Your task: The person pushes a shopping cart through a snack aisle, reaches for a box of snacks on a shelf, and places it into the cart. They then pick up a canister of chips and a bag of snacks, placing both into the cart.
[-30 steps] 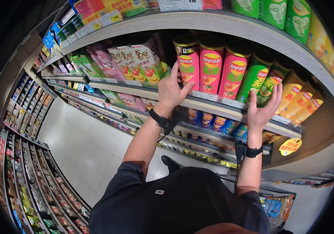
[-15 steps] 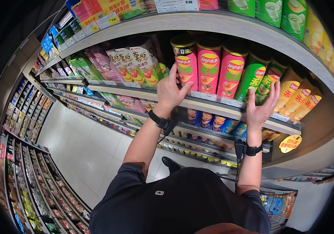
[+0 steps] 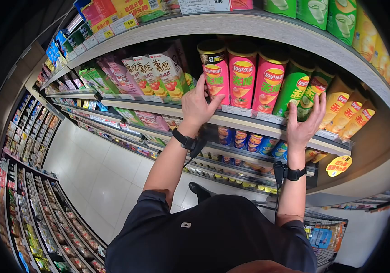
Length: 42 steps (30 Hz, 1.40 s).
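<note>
My left hand (image 3: 199, 103) is at the lower left of a pink Lay's chip canister (image 3: 215, 75). Its fingers lie along the can's left side, and the thumb stretches across the bottom front. Two more pink canisters (image 3: 242, 79) (image 3: 270, 84) stand upright to its right. In front of two green chip canisters (image 3: 290, 91) (image 3: 313, 93), my right hand (image 3: 305, 120) is raised with thumb and fingers apart. Its fingertips appear to touch the green cans' lower fronts. All these canisters stand on the shelf, and neither hand lifts one.
White snack boxes (image 3: 162, 75) stand left of the pink canisters, orange canisters (image 3: 340, 111) at the right. An upper shelf edge (image 3: 249, 25) overhangs the row. Blue canisters (image 3: 240, 140) fill a lower shelf. A shopping cart (image 3: 324, 239) with goods stands at lower right, beside the tiled floor (image 3: 99, 173).
Both hands keep almost the same place and pose. The view has shifted very slightly; the canisters show no clear movement on the shelf.
</note>
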### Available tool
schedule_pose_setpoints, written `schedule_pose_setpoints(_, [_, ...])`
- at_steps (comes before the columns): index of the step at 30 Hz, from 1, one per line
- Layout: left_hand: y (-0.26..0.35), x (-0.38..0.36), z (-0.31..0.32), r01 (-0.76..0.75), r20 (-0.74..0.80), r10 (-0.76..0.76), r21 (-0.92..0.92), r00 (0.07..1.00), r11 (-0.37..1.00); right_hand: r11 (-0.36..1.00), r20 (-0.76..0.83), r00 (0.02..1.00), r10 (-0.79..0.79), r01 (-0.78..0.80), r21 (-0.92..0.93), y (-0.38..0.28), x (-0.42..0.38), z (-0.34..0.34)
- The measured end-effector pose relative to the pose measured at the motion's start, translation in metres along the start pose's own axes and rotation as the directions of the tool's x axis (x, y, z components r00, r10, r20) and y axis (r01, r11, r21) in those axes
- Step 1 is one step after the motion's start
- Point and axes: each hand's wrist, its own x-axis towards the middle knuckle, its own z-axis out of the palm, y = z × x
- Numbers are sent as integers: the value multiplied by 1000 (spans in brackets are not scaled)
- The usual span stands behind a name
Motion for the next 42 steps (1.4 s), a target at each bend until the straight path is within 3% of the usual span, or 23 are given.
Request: schedule_pose_setpoints(42, [1, 0, 1, -3, -24, 3, -11, 1000, 1000, 1000, 8, 1000, -3, 3, -1, 0, 1, -1])
